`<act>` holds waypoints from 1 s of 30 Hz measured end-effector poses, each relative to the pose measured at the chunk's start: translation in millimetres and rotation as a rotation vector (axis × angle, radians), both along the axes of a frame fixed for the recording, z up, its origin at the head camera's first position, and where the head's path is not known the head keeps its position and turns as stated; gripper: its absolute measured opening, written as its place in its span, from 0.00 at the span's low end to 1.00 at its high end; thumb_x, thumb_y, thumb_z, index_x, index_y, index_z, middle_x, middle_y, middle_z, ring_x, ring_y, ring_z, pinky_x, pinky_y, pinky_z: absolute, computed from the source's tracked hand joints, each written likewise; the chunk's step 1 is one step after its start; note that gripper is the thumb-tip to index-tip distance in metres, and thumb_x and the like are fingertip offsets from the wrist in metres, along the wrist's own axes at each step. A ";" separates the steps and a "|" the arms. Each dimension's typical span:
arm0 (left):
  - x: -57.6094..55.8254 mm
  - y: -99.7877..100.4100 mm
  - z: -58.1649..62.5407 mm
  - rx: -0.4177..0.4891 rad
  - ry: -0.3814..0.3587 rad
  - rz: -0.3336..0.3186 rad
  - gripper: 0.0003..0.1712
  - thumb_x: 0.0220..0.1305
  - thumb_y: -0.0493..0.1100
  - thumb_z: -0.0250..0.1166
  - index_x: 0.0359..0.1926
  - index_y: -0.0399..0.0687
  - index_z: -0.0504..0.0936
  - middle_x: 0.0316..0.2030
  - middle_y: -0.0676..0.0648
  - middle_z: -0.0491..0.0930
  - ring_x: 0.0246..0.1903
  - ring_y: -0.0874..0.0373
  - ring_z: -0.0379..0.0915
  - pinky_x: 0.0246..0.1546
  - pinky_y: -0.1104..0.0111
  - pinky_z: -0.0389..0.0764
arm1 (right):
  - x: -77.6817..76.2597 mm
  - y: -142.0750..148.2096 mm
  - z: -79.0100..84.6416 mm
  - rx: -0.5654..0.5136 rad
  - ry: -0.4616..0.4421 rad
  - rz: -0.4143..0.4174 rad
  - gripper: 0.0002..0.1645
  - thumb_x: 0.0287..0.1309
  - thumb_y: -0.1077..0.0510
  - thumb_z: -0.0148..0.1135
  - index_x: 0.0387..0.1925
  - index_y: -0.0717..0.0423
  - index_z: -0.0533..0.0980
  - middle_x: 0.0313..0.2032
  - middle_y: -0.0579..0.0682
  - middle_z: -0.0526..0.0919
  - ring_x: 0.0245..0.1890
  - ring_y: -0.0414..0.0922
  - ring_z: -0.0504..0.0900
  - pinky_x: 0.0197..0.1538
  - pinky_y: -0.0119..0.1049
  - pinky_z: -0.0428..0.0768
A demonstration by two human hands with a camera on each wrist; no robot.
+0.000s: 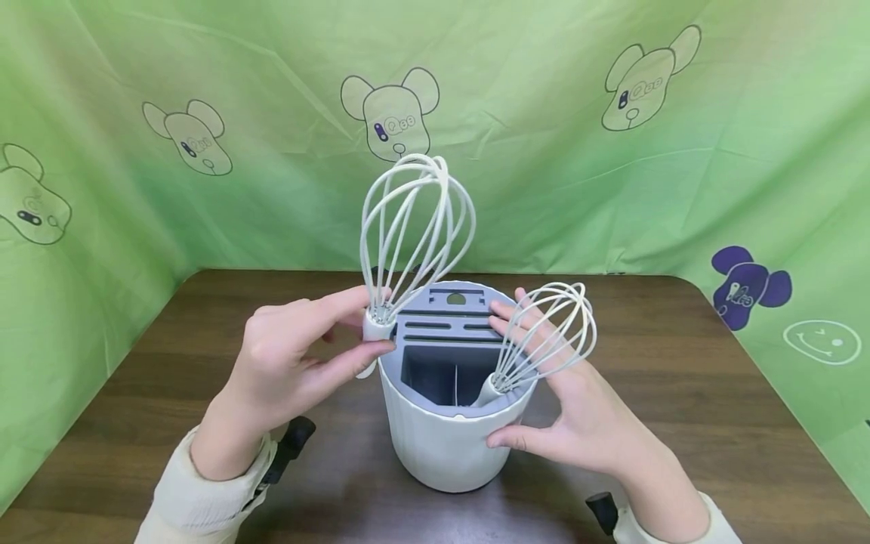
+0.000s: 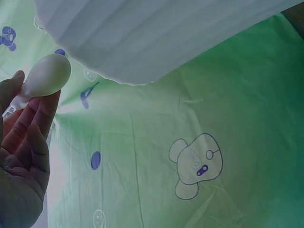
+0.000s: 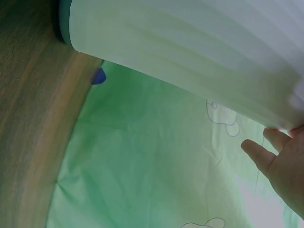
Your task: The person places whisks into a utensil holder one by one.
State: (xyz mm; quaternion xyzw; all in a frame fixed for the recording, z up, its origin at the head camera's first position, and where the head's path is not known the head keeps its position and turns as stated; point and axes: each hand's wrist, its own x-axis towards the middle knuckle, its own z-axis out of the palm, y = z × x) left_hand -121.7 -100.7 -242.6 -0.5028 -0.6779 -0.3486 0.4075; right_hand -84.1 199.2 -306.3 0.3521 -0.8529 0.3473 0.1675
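A large white whisk (image 1: 384,308) stands upright, its wire head up, as my left hand (image 1: 288,363) pinches the neck of its handle between thumb and fingers. It is held at the left rim of a ribbed white utensil holder (image 1: 445,446). The rounded white handle end (image 2: 49,75) shows in the left wrist view, outside the holder. A smaller white whisk (image 1: 504,378) leans right in the holder's front compartment. My right hand (image 1: 571,408) rests against the holder's right side, fingers extended near the back rim, thumb at the front; the small whisk's wires partly cover it.
The holder's grey insert (image 1: 445,332) has narrow slots at the back and a divided compartment in front. Under it lies a dark brown wooden table (image 1: 285,483). A green printed cloth (image 1: 516,189) hangs behind and at both sides.
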 end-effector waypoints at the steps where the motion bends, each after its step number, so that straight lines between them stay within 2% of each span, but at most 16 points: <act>1: -0.3 0.6 0.3 -0.004 0.004 0.002 0.16 0.65 0.48 0.68 0.42 0.36 0.85 0.24 0.51 0.86 0.17 0.69 0.71 0.18 0.81 0.69 | -0.1 0.0 -0.2 0.002 0.000 0.000 0.64 0.39 0.33 0.78 0.72 0.57 0.62 0.75 0.53 0.59 0.80 0.52 0.45 0.78 0.30 0.46; 12: -6.2 6.8 4.0 -0.001 -0.004 -0.010 0.19 0.66 0.49 0.67 0.44 0.35 0.84 0.26 0.50 0.87 0.21 0.66 0.78 0.20 0.79 0.71 | -1.1 0.6 -1.3 0.016 0.008 -0.007 0.64 0.40 0.30 0.75 0.73 0.56 0.61 0.75 0.53 0.59 0.80 0.52 0.45 0.78 0.31 0.45; 22: -6.7 17.7 3.0 0.049 -0.039 -0.092 0.19 0.62 0.45 0.71 0.46 0.32 0.83 0.28 0.48 0.87 0.24 0.64 0.81 0.22 0.80 0.74 | -0.8 0.3 -1.5 0.014 0.006 -0.002 0.64 0.40 0.31 0.76 0.72 0.57 0.61 0.75 0.53 0.59 0.80 0.51 0.45 0.78 0.31 0.46; 30: -7.4 26.9 -1.8 0.074 -0.039 -0.119 0.19 0.61 0.45 0.72 0.45 0.32 0.83 0.25 0.48 0.85 0.22 0.63 0.79 0.20 0.80 0.69 | -0.8 0.2 -1.9 0.004 0.009 0.008 0.64 0.41 0.31 0.76 0.73 0.57 0.61 0.75 0.54 0.59 0.80 0.52 0.45 0.78 0.31 0.46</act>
